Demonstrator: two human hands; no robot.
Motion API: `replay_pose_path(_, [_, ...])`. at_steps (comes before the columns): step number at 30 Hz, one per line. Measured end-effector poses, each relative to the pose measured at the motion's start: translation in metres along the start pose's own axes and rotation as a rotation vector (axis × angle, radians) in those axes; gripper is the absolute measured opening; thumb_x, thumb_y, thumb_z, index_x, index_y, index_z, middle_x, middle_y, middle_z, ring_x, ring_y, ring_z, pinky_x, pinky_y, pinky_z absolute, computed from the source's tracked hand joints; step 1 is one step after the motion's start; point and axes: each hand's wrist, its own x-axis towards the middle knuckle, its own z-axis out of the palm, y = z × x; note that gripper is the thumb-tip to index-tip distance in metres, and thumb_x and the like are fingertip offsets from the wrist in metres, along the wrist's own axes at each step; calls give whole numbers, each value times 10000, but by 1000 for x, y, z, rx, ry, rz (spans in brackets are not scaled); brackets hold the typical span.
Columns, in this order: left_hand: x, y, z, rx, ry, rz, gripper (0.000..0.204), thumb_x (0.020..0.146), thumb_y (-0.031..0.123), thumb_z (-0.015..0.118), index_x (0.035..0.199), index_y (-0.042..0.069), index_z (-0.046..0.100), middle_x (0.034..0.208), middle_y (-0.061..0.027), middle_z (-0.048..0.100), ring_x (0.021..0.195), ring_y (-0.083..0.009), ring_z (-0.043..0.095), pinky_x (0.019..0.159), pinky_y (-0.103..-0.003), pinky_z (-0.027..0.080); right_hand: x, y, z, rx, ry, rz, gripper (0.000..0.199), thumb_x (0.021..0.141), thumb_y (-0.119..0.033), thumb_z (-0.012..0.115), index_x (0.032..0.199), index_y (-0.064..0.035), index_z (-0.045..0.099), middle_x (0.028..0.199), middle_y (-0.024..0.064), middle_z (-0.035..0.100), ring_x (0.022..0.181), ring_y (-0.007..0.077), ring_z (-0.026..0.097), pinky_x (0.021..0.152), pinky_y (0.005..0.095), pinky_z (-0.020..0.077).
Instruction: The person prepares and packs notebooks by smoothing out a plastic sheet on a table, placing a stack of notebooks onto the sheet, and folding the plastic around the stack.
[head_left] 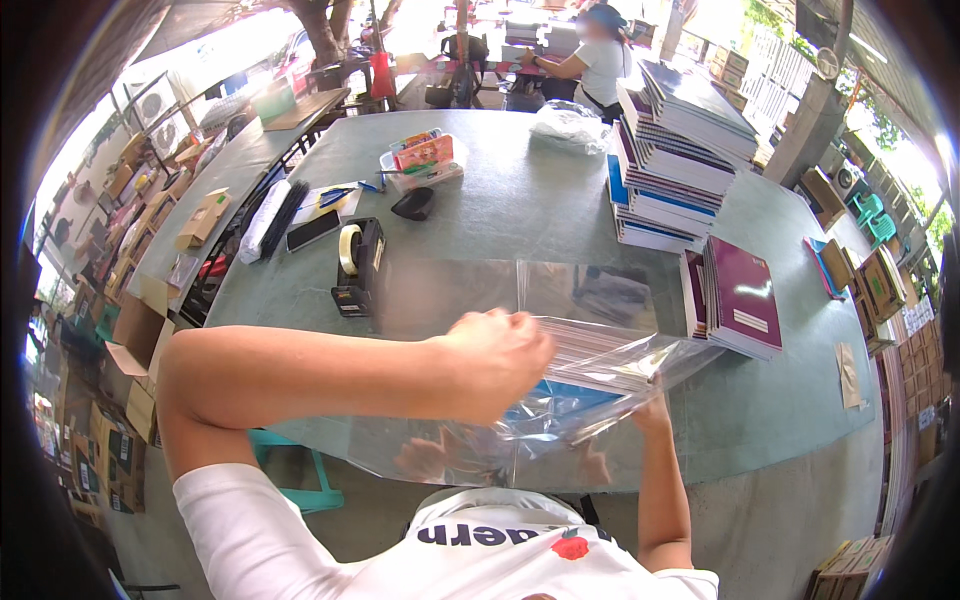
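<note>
A stack of books with pale page edges and a blue cover is tilted up in front of me, inside clear plastic film. My left hand is closed at the left end of the stack, its fingers pinching the film. At the right end, my right hand grips the stack through the plastic; its fingers are mostly hidden behind the film. More clear plastic sheet lies flat beneath. Left of it stands a black tape dispenser with a roll of tape.
Maroon notebooks lie to the right, before a tall stack of books. A plastic tub, a phone and crumpled plastic are on the green table. Another person sits beyond.
</note>
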Motion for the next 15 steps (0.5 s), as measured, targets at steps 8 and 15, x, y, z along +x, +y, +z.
replay_pose_path(8, [-18, -89, -43, -215, 565, -155, 72, 741, 95, 582, 746, 23, 588, 730, -119, 615, 697, -258, 608, 655, -327, 488, 0, -7, 15, -99, -112, -156, 930, 382, -263, 895, 1168, -37, 453, 1128, 48, 498, 1056, 164, 461, 916, 321, 371])
replay_pose_path(15, [-49, -14, -13, 33, 432, 456, 579, 703, 203, 697, 1217, 83, 461, 1088, -161, 552, 950, -248, 557, 836, -346, 434, -12, -25, 45, -425, 45, -687, 871, 492, -329, 849, 1195, 3, 455, 1140, 100, 493, 1074, 217, 457, 905, 341, 372])
